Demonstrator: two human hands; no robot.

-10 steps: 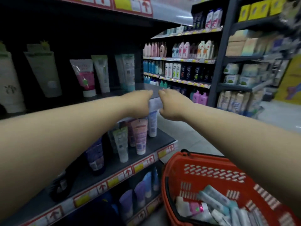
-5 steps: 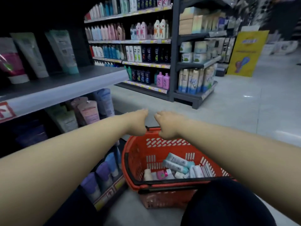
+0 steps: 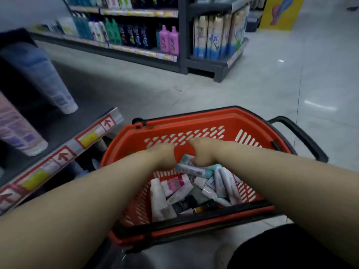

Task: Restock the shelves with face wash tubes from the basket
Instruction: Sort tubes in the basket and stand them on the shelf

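Note:
A red basket (image 3: 194, 118) stands on the floor in front of me, with several face wash tubes (image 3: 174, 188) lying loose in it. Both my hands reach down into it. My right hand (image 3: 203, 152) has its fingers curled around the end of a teal and white tube (image 3: 186, 159). My left hand (image 3: 165, 155) hangs just left of that tube with its fingers bent down and hidden. On the left, the dark shelf (image 3: 64, 156) holds a blue-white tube (image 3: 40, 74) and a pink-lilac tube (image 3: 15, 129) standing on their caps.
The basket's black handle (image 3: 303, 136) sticks out to the right. Shelving with shampoo bottles (image 3: 136, 35) lines the back across a grey tiled floor (image 3: 252, 90). A yellow sign (image 3: 279, 12) stands far right. My dark-clothed knee (image 3: 281, 249) is at the bottom right.
My view has swung down from the shelves to the basket. Both hands have dropped from the shelf edge into the basket, and the right hand now touches a tube.

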